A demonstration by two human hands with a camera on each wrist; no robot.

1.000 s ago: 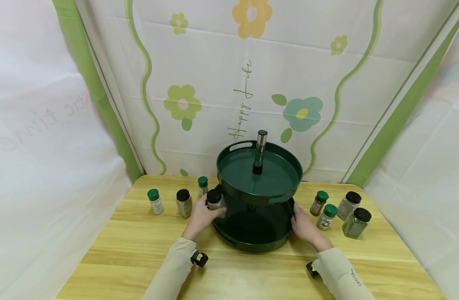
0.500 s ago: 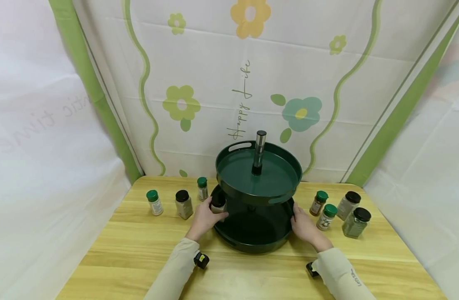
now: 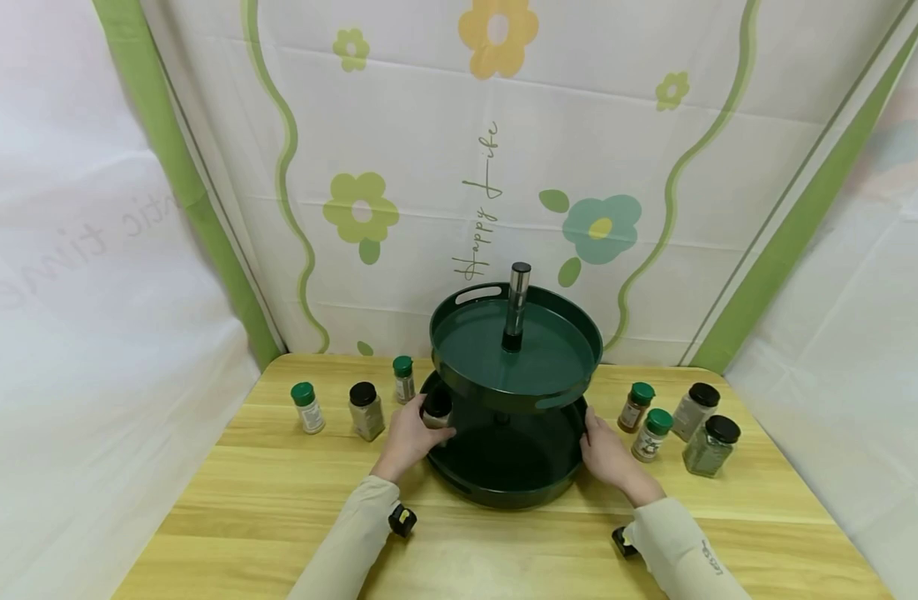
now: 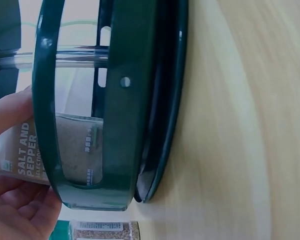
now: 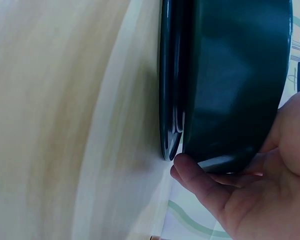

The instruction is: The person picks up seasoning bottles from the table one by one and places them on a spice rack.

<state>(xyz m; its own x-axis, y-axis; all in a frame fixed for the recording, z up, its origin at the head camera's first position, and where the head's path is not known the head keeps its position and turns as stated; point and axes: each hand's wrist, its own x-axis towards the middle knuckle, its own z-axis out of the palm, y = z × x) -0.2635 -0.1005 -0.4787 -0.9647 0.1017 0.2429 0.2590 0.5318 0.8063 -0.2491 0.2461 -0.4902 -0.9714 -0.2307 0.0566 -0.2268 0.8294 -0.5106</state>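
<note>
A dark green two-tier round tray stand has an upper tray [image 3: 466, 354] and a lower tray [image 3: 504, 497] joined by a metal post [image 3: 516, 300]. My left hand [image 3: 406, 439] holds a black-lidded seasoning jar [image 3: 437, 403] upright inside the lower tray's left side. In the left wrist view, the words "salt and pepper" show on the jar [image 4: 79, 150], partly behind the tray wall and seen through its handle slot. With my right hand [image 3: 607, 454] I grip the lower tray's right wall, fingers [image 5: 200, 182] along its outside. Whether the jar's base touches the tray floor is hidden.
Left of the stand are a green-capped shaker [image 3: 308, 408], a black-lidded jar [image 3: 366, 412] and another green-capped shaker [image 3: 403, 380]. To the right stand two green-capped shakers [image 3: 651, 435] and two black-lidded jars [image 3: 710, 447]. A printed curtain [image 3: 429, 125] hangs behind the wooden table [image 3: 459, 554].
My left hand has carried the jar rightward over the lower tray's rim and down into it. My right hand has kept its place on the tray wall.
</note>
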